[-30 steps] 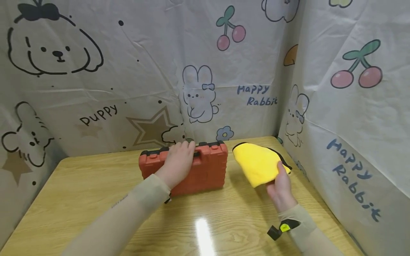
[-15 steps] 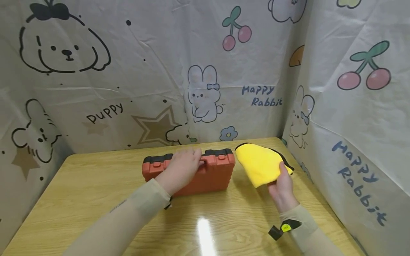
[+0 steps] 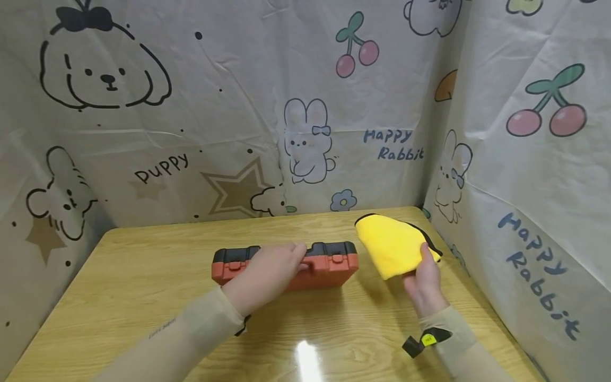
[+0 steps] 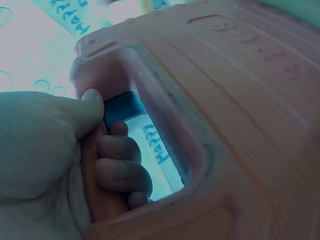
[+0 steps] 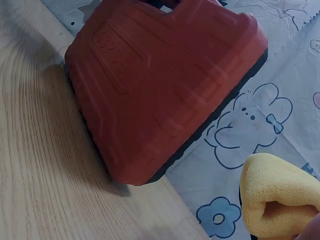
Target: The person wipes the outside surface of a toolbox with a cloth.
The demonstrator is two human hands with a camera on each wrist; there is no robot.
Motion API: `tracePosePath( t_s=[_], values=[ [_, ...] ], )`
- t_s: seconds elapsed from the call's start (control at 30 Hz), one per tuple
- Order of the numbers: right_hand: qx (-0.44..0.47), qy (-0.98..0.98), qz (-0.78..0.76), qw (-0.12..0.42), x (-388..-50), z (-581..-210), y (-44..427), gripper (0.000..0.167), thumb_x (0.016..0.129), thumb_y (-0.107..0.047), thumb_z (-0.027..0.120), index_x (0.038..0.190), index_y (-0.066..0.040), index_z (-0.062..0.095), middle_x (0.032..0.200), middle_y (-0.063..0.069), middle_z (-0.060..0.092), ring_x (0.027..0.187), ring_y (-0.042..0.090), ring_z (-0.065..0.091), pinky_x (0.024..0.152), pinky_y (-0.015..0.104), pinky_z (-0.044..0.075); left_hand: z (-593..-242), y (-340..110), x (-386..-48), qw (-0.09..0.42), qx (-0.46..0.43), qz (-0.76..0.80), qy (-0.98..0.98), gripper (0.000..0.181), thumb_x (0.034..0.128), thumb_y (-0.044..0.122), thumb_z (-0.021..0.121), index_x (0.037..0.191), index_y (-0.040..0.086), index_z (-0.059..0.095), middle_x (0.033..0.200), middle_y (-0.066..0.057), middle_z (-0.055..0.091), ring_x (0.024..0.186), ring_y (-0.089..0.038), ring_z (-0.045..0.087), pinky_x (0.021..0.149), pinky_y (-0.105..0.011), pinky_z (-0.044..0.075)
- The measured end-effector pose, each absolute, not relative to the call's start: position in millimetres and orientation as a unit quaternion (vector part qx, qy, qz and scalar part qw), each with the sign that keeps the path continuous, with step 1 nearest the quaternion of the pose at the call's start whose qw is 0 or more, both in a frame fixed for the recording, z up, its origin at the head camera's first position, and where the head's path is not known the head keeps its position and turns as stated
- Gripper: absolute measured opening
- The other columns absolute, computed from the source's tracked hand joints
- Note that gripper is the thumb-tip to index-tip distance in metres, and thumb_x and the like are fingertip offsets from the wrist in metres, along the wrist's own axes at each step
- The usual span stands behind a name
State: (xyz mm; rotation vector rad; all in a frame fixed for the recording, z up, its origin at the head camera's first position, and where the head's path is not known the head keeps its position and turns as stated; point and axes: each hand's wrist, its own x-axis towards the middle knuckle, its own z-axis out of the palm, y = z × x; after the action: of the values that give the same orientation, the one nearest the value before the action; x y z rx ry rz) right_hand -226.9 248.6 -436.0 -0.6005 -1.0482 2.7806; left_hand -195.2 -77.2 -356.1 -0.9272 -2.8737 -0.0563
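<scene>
A red case with a black rear half (image 3: 329, 268) stands tilted on the table, its latched edge up. My left hand (image 3: 267, 273) grips its handle; in the left wrist view the fingers of that hand (image 4: 122, 165) curl through the handle opening of the case (image 4: 240, 125). To the right, my right hand (image 3: 425, 281) pinches a folded yellow cloth with black edging (image 3: 391, 246), held above the table. The right wrist view shows the broad red face of the case (image 5: 165, 90), and the cloth (image 5: 280, 190) at lower right.
The light wood table (image 3: 157, 265) ends at a printed cloth wall (image 3: 229, 106) behind and another (image 3: 534, 175) on the right. A black strap with a yellow tag (image 3: 427, 337) is on the right wrist.
The case's handle edge has come down and toward me with my left hand, so more of its black half shows. The right hand still holds the cloth; the view has shifted slightly.
</scene>
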Motion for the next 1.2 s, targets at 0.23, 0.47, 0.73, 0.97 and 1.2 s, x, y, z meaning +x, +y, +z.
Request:
tracePosePath(
  t_s=[0.23,0.47,0.73,0.97,1.2],
  values=[
    [-0.194,-0.358,0.912,0.049,-226,-436,248,0.038,0.109,-0.044,0.039,0.141,-0.024,0.043,0.133,-0.009,0.052,0.116,0.003,0.057,0.091,0.021,0.055,-367,-74,-173,0.101,-0.315,-0.002,-0.944,0.030,0.1018,0.039,0.061,0.089,0.014,0.052,0.072,0.004,0.055,0.059,-0.008,0.048,0.051,-0.026,0.042],
    [-0.194,-0.351,0.914,0.056,-225,-434,248,0.038,0.110,-0.043,0.040,0.141,-0.023,0.044,0.131,-0.009,0.054,0.116,0.004,0.058,0.091,0.022,0.056,-392,-71,-148,0.123,-0.337,0.028,-0.933,0.032,0.1017,0.038,0.061,0.089,0.013,0.047,0.069,0.004,0.046,0.054,-0.009,0.046,0.046,-0.025,0.036],
    [-0.193,-0.344,0.917,0.050,-224,-433,249,0.037,0.109,-0.043,0.042,0.141,-0.024,0.044,0.133,-0.009,0.053,0.116,0.003,0.058,0.091,0.022,0.056,-427,-68,-135,0.097,-0.356,0.013,-0.929,0.030,0.1039,0.036,0.057,0.088,0.014,0.045,0.068,0.005,0.041,0.052,-0.008,0.038,0.047,-0.023,0.025],
    [-0.184,-0.375,0.907,0.055,-220,-431,242,0.037,0.109,-0.042,0.043,0.139,-0.021,0.045,0.127,-0.010,0.057,0.114,0.002,0.059,0.093,0.020,0.055,-449,-66,-131,0.058,-0.382,0.024,-0.922,0.029,0.1055,0.032,0.057,0.086,0.016,0.043,0.065,0.007,0.037,0.050,-0.006,0.028,0.046,-0.023,0.020],
    [-0.177,-0.396,0.899,0.062,-220,-428,240,0.038,0.110,-0.042,0.041,0.140,-0.021,0.044,0.133,-0.008,0.053,0.117,0.002,0.058,0.094,0.019,0.055,-467,-62,-135,0.006,-0.370,-0.022,-0.929,0.018,0.1052,0.025,0.059,0.094,0.016,0.049,0.071,0.005,0.048,0.053,-0.008,0.045,0.048,-0.026,0.029]
  ],
)
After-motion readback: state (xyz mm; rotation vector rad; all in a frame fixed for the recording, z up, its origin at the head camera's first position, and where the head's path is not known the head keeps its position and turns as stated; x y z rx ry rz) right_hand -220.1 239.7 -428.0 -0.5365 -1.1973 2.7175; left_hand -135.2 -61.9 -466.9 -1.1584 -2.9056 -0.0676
